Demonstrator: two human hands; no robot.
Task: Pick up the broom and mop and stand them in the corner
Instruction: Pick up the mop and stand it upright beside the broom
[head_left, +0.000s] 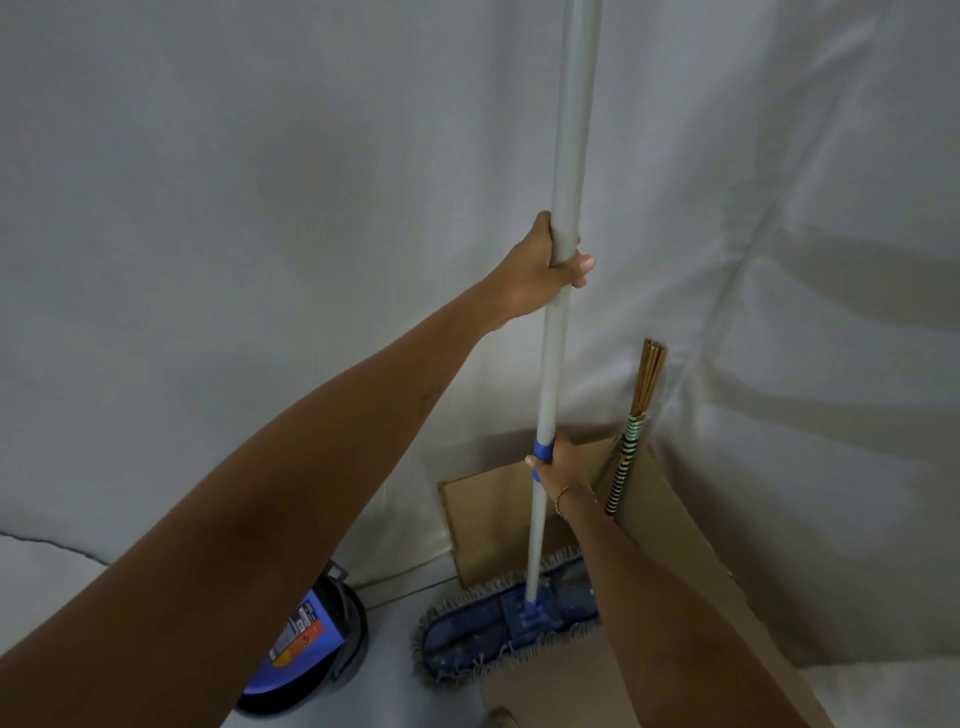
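left hand (540, 270) grips mop (563, 208) pole high | right hand (558, 460) grips it low | broom (636, 431) leans in corner

Mop pole (563, 156) cut off by the top edge, mop head's (511, 618) right end hidden behind the right forearm, broom's (631, 436) lower part hidden behind cardboard (670, 525), bucket (306, 649) partly covered by the left arm, its label too small to read

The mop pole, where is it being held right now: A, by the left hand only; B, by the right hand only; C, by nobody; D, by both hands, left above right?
D: the left hand wraps the mop pole higher up, the right hand grips it lower, at the blue band.
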